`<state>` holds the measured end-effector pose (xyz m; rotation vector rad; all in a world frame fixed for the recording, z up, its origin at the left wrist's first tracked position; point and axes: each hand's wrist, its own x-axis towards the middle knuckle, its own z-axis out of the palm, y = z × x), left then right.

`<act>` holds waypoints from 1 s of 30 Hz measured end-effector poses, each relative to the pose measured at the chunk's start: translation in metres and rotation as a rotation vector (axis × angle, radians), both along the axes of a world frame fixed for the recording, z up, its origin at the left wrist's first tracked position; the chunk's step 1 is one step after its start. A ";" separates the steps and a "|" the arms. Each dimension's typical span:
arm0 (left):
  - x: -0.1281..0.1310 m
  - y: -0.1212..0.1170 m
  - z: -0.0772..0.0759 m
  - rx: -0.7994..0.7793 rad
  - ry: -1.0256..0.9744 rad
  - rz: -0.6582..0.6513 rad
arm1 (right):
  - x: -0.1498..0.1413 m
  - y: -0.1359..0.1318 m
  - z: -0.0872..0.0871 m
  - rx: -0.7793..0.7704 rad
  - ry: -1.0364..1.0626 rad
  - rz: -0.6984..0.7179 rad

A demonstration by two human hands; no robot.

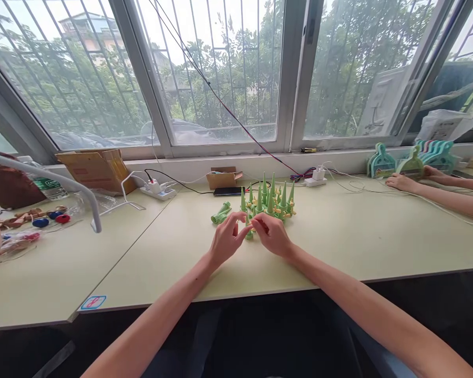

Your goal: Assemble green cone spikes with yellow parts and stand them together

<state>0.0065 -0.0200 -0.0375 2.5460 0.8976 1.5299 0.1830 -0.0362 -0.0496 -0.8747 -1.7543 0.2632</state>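
The left hand's (225, 241) fingers curl a bit open. The right hand's (275, 236) fingers bunch up; I cannot tell their grip. Pointy green plastic cones (270, 203) stand just past the fingertips.

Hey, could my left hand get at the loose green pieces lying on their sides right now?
Probably yes: the loose green pieces lie just beyond your left hand, with nothing visible in between, and the upright green cones stand off to their right.
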 end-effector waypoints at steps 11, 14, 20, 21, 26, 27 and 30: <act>0.003 0.003 0.003 -0.436 0.068 0.044 | 0.000 -0.001 0.008 0.027 0.048 -0.221; 0.004 0.005 0.001 -0.497 0.106 0.008 | 0.000 -0.001 0.008 0.027 0.037 -0.221; 0.005 0.005 0.007 -0.582 -0.048 -0.011 | 0.000 0.001 0.006 0.012 0.012 -0.195; 0.005 0.005 0.008 -0.600 -0.086 -0.019 | 0.000 0.001 0.005 0.009 0.007 -0.191; 0.004 0.007 0.008 -0.662 -0.221 -0.051 | 0.000 0.002 0.004 -0.014 -0.012 -0.168; 0.003 0.007 0.008 -0.666 -0.233 -0.049 | 0.000 0.002 0.004 -0.017 -0.016 -0.164; 0.004 0.008 0.007 -0.670 -0.259 -0.035 | 0.000 0.003 0.003 -0.020 -0.024 -0.155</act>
